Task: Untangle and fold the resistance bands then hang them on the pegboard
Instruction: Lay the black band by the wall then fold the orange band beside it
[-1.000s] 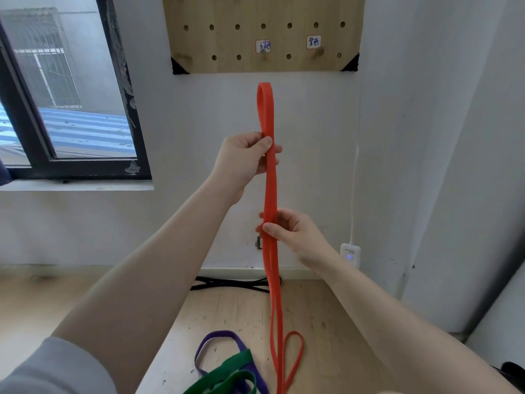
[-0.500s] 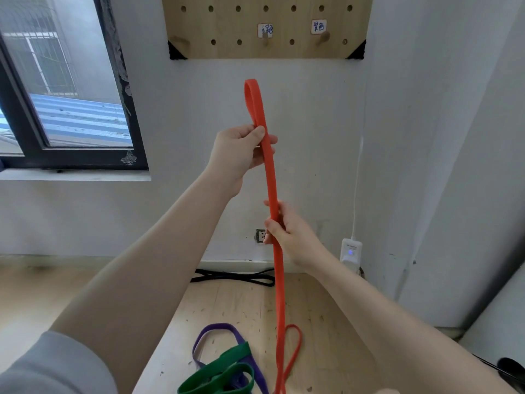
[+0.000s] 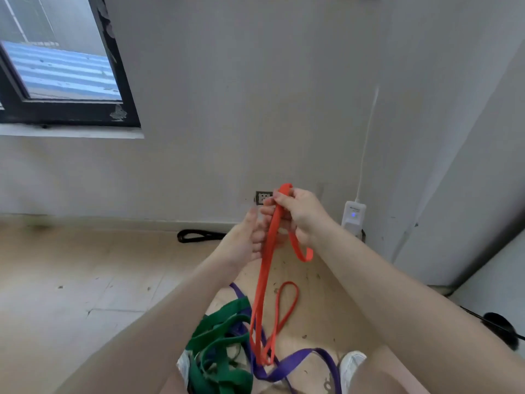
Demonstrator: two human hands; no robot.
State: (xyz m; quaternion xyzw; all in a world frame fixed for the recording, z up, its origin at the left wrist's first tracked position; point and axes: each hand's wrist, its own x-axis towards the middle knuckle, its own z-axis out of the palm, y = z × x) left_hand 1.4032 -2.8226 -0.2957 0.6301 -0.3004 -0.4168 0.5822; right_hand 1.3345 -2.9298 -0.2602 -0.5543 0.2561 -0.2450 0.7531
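Flat, smooth orange rubber band (image 3: 265, 268), doubled into long strands, hangs to the wooden floor (image 3: 85, 268), its folded top pinched by right hand (image 3: 298, 214); left hand (image 3: 247, 240) grips strands just below.

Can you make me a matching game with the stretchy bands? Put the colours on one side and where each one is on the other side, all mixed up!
Things:
1. orange band
2. green band
3. purple band
4. black band

Places:
A. lying on the floor by the wall
B. held up in both hands
C. piled on the floor, left of the hanging band
D. snaking flat on the floor between the shoes

Pairs: 1-B, 2-C, 3-D, 4-A
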